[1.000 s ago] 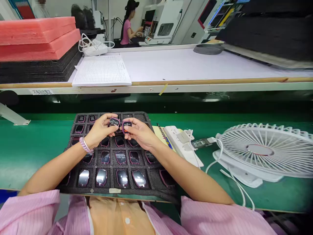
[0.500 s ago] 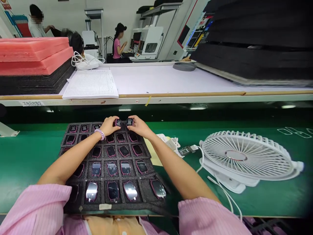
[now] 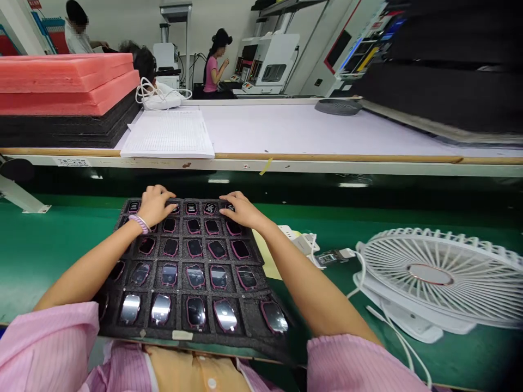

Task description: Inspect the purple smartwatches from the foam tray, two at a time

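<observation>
A black foam tray (image 3: 188, 341) lies in front of me, its square pockets holding smartwatch cases with dark screens and purple-pink rims. My left hand (image 3: 156, 206) is over the far row, thumb and fingers apart, beside a watch (image 3: 175, 208) that it partly covers. At the far right corner of the tray is my right hand (image 3: 241, 210), its thumb and forefinger spread around a watch (image 3: 230, 207) that sits partly hidden. Between the hands, a watch (image 3: 191, 208) and a tilted watch (image 3: 210, 208) with white text on their screens rest in their pockets.
A white fan (image 3: 431, 275) lies to the right on the green bench, with cables and a power strip (image 3: 286, 233) beside it. On the raised shelf are a paper sheet (image 3: 169, 133), pink foam (image 3: 65, 81) and black foam stacks. People sit farther back.
Both hands have let go of the watches they held, which now lie in far-row pockets. My left hand has moved left, my right hand slightly right within a view that has shifted.
</observation>
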Motion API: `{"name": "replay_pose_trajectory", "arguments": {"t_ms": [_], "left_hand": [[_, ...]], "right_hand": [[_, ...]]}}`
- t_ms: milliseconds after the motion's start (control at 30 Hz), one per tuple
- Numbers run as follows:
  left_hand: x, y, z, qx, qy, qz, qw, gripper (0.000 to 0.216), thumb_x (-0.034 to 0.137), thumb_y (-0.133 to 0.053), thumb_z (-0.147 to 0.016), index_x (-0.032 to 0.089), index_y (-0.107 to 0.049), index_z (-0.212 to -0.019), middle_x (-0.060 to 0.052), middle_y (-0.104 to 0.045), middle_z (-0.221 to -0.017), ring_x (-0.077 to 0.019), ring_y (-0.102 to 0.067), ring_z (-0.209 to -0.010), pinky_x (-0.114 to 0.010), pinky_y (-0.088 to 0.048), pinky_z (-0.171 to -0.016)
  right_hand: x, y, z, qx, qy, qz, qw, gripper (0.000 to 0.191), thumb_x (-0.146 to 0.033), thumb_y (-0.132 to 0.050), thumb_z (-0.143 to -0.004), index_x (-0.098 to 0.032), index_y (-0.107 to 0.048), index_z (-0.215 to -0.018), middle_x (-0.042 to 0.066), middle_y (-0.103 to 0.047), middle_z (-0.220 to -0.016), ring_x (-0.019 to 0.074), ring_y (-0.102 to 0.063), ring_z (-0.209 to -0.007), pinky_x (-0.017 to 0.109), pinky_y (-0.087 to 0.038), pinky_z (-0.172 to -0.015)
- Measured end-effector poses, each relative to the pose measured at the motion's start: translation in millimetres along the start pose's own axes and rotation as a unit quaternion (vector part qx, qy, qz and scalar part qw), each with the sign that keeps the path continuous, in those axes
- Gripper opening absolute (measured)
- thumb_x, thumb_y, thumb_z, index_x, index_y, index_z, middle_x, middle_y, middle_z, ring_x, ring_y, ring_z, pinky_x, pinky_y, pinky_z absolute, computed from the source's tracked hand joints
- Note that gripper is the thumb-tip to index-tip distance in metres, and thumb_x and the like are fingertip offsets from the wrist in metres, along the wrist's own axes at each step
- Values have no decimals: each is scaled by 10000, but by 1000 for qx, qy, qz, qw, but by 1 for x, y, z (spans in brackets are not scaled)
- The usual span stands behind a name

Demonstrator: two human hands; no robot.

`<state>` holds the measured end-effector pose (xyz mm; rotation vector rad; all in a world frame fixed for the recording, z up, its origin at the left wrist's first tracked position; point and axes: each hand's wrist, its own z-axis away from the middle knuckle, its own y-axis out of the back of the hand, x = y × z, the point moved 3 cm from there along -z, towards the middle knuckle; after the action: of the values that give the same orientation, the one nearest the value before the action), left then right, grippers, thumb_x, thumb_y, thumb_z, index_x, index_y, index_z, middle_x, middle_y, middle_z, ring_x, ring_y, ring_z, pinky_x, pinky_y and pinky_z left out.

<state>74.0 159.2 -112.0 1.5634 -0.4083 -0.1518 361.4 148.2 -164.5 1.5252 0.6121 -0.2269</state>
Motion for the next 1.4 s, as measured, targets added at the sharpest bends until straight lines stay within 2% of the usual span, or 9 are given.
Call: {"name": "replay_pose_trajectory", "arguments": {"t_ms": [133,267,600,800,867,967,1067,1267,1400], "left_hand": [[-73,10,37,-46,110,-63,991,413,423,-561,-937,132,-740,-1170,-215,-651,-1176,-409,-550,-1183,-498,-438,-1025],[-104,-4,67,-83,166,-79,979,520,542,-560,-911,92,-741,-1098,-250,-663,-1152,-416,-612,-1141,-473,-487,-972],[-94,-8,69,-2,196,29,980,335,404,-673,-787,133,-702,-982,-224,-680,-1137,-446,-615,-1200,-496,-499,-976],[-55,22,76,33,97,248,963,349,340,-614,-868,158,-533,-1154,-70,-699,-987,-195,-687,-799,-323,-563,-753],[-30,29,79,20,49,354,934,354,337,-595,-877,171,-516,-1180,-42,-676,-1006,-113,-615,-649,-260,-528,-625],[6,34,83,-22,-2,563,826,418,322,-685,-785,153,-537,-1138,-10,-618,-924,-63,-509,-563,-222,-443,-532],[32,31,85,-43,-4,635,772,424,290,-730,-717,146,-553,-1074,8,-575,-883,-61,-482,-590,-221,-421,-538],[39,6,92,9,-17,613,790,386,291,-690,-769,164,-551,-1106,-51,-634,-1041,-136,-593,-824,-288,-505,-748],[29,-15,96,49,-11,580,813,343,319,-665,-796,170,-559,-1086,-72,-654,-1078,-197,-619,-1031,-367,-488,-975]], "right_hand": [[-67,-30,-12,-61,86,22,994,351,-141,-680,-999,-142,-690,-1349,162,-588,-1280,316,-559,-1277,429,-403,-1159],[-138,-69,-22,-102,130,46,985,277,-240,-699,-1037,-163,-707,-1303,156,-599,-1251,324,-569,-1228,448,-419,-1093],[-198,-110,-41,-104,93,13,990,239,-255,-812,-893,-180,-610,-995,139,-575,-1171,369,-519,-1159,483,-419,-981],[-186,-94,-15,-66,107,-192,973,292,-61,-646,-757,-216,-404,-808,18,-542,-901,238,-563,-930,335,-436,-851],[-175,-84,-4,-67,82,-284,953,244,-136,-627,-800,-225,-407,-860,-13,-534,-805,210,-584,-791,302,-460,-734],[-155,-65,11,-88,38,-418,903,214,-313,-609,-890,-210,-481,-1026,-14,-595,-754,188,-612,-643,259,-462,-574],[-137,-48,29,-95,7,-513,853,345,-404,-636,-909,-171,-557,-1151,43,-677,-814,187,-674,-667,271,-540,-599],[-125,-51,67,-101,-36,-728,678,563,-348,-890,-859,-212,-591,-1317,43,-751,-992,184,-764,-852,295,-630,-846],[-130,-64,80,-122,-22,-738,664,617,-397,-924,-867,-220,-600,-1361,37,-743,-980,184,-759,-888,294,-619,-866]]}}
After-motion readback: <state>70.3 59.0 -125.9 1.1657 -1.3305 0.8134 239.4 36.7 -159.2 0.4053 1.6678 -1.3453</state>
